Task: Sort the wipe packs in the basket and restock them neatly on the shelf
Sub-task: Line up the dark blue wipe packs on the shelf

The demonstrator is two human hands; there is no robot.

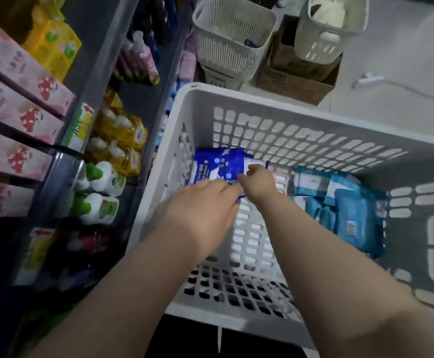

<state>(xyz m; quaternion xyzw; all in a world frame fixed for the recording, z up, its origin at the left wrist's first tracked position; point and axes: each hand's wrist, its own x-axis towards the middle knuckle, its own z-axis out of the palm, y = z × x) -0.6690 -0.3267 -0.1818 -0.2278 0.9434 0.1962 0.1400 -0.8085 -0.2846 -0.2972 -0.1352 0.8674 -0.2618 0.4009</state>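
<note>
A large white slotted basket (301, 109) fills the middle of the view. At its far left corner lies a dark blue and white wipe pack (218, 162). My right hand (258, 183) pinches that pack's near right edge with curled fingers. My left hand (205, 202) reaches in over the pack's near left edge, and its fingertips are hidden, so I cannot tell its grip. Several light blue wipe packs (345, 210) lie stacked against the basket's right side. The shelf (99, 81) stands at the left.
The shelf holds pink boxes (17, 109), yellow packs (123, 133) and green-capped white bottles (102, 192). Two cream slotted bins (234, 40) and a cardboard box (296, 81) stand on the floor behind the basket. A white cable (417, 94) runs across the floor at right.
</note>
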